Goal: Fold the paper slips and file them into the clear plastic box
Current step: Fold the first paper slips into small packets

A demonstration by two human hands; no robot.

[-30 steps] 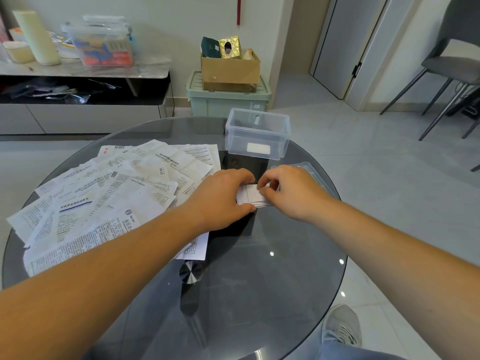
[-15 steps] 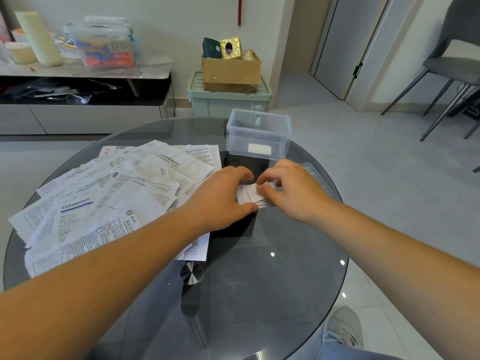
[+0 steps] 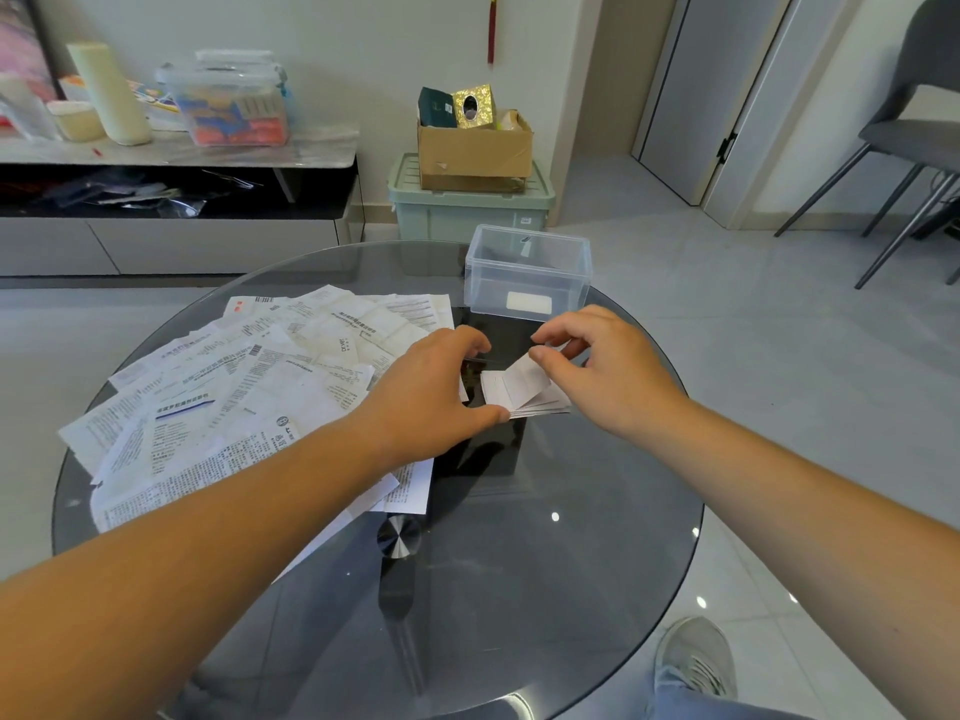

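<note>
Pale floor tiles and a low sideboard frame a round glass counter (image 3: 519, 589), dark and reflective. Over its left half lies the biggest thing on it, a loose fan of unfolded paper slips (image 3: 260, 387). At the far edge stands the clear plastic box (image 3: 527, 272), open-topped. A white patch shows low on its front wall, and I cannot tell whether that is a label or a slip already filed.

Between the fan and the box, just short of the box, the folded slip (image 3: 519, 389) rests on the glass. Half a second ago both hands lay flat and close over it, pressing it down. Now the right hand (image 3: 608, 366) has risen and pinches the top flap between thumb and forefinger, tilting it upward. The left hand (image 3: 431, 392) arches over the slip's left end, its thumb pinning the near corner. Whether its fingertips touch paper is hidden.

By my judgement the fold is being opened for checking or doubled once more. Filing has not yet begun for this slip, and most of the fan remains.
</note>
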